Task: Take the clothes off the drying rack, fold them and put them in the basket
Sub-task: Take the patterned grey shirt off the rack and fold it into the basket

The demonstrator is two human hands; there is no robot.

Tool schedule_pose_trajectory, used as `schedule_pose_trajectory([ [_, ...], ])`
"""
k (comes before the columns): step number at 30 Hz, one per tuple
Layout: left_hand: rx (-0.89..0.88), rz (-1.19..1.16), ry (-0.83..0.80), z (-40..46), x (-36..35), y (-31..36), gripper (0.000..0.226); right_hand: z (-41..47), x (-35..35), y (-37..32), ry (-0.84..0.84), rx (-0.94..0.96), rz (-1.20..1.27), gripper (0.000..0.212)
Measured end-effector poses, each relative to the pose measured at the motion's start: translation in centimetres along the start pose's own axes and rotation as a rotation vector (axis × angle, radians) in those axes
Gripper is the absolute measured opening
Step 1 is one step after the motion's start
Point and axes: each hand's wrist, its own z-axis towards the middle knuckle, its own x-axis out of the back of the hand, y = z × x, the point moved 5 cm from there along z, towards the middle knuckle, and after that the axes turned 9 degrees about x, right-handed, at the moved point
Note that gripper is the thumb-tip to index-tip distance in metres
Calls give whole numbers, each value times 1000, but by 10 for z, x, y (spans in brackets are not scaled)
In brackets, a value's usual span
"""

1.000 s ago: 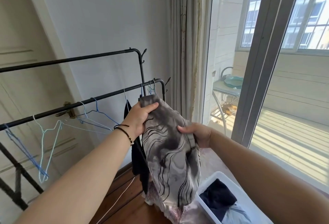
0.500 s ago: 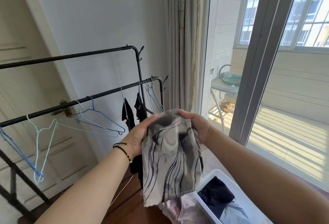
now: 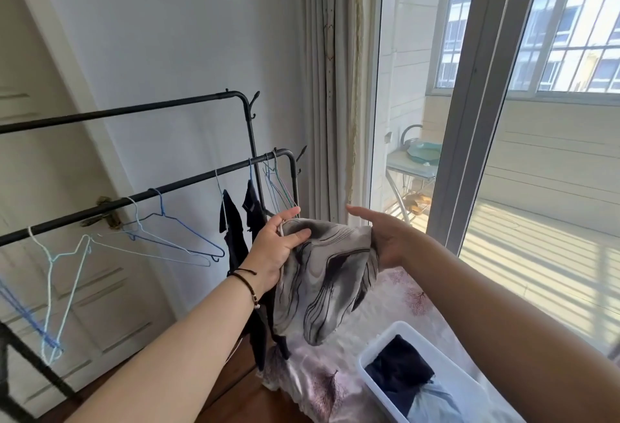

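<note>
Grey marbled cloth [image 3: 330, 275] hangs at mid-frame, its top edge bunched between both hands. Her left hand [image 3: 275, 248] pinches one corner with thumb and fingers; her right hand [image 3: 379, 238] holds the other, forefinger straight. Below right sits a white basket [image 3: 379, 348]; left, the black rack [image 3: 188, 187] with dark clothes [image 3: 235, 234].
</note>
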Motion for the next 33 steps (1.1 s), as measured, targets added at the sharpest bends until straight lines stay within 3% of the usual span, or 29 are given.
schedule_pose_trajectory([
  [1, 4, -15, 14, 2, -1, -2, 47, -1, 0, 2, -6, -7, 23, 80],
  [5, 27, -64, 5, 6, -14, -7, 43, -2, -7, 10, -99, 11, 109, 53],
  [8, 35, -64, -9, 7, -18, -9, 43, -6, -3, 14, -153, 13, 12, 39],
  [12, 91, -113, -52, 7, -17, -5, 44, -12, 7, 13, -245, 87, -139, 41],
  [18, 165, 121, -246, 10, -18, -6, 57, -9, 23, -1, 2, 405, -374, 22],
  [24, -50, 536, -96, 16, -27, 4, 34, -15, 42, -13, 186, 578, -877, 17],
  [28, -188, 697, -27, 21, -42, 10, 24, -19, 45, -6, 105, 568, -460, 14],
  [31, -244, 843, 138, 32, -44, 14, 28, -17, 62, -4, 147, 550, -247, 12],
  [33, -165, 664, 59, 37, -53, 7, 30, -18, 73, -4, 174, 533, -180, 21],
])
